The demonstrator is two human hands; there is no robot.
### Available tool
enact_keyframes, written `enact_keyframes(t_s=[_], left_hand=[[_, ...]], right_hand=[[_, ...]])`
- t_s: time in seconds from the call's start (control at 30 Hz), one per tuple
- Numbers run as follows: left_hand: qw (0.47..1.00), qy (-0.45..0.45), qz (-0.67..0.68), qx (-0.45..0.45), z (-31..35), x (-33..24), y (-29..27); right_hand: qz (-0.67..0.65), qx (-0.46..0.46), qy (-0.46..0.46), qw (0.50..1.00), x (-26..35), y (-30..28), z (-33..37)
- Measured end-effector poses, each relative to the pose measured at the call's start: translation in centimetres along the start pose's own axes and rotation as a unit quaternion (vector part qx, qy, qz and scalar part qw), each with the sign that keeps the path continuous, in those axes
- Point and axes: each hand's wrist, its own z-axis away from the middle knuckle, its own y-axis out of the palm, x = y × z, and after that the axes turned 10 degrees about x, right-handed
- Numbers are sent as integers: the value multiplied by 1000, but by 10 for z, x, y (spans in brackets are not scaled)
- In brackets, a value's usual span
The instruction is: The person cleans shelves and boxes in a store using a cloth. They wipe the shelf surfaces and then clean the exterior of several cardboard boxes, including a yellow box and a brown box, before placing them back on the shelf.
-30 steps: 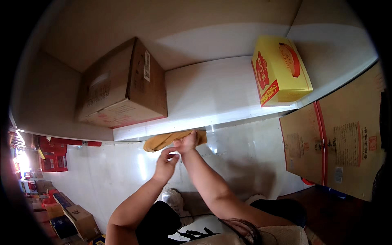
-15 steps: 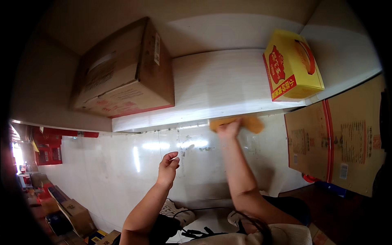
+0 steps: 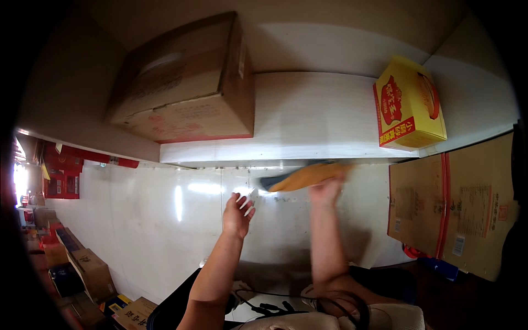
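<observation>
A cloth, orange on one side and dark grey on the other (image 3: 302, 179), hangs in my right hand (image 3: 328, 191), just below the front edge of the white shelf (image 3: 316, 115). Motion blurs the cloth's right end, and the fingers are partly behind it. My left hand (image 3: 238, 216) is held over the pale glossy floor (image 3: 148, 220) with its fingers apart and nothing in it. It stays clear of the cloth's grey end. Dark smudges (image 3: 283, 199) mark the floor under the cloth.
On the shelf, a large brown carton (image 3: 187, 88) stands at left and a yellow-and-red box (image 3: 410, 104) at right. Brown cardboard cartons (image 3: 418, 203) stand on the right. Further boxes (image 3: 91, 269) and red packages (image 3: 61, 184) line the left. Black cables (image 3: 275, 308) hang before me.
My right hand has drawn the cloth slightly back from the shelf edge, and its grey side now shows. My left hand has moved right and its fingers have spread. The view has shifted a little.
</observation>
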Motion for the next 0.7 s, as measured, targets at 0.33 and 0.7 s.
enact_keyframes(t_s=[0.33,0.7], left_hand=[[999,-29,19,8,7,18,11],[999,41,6,-7,3,-29,3]], right_hand=[[-47,20,99,994,-78,57,3],[7,110,121,986,-52,48,21]])
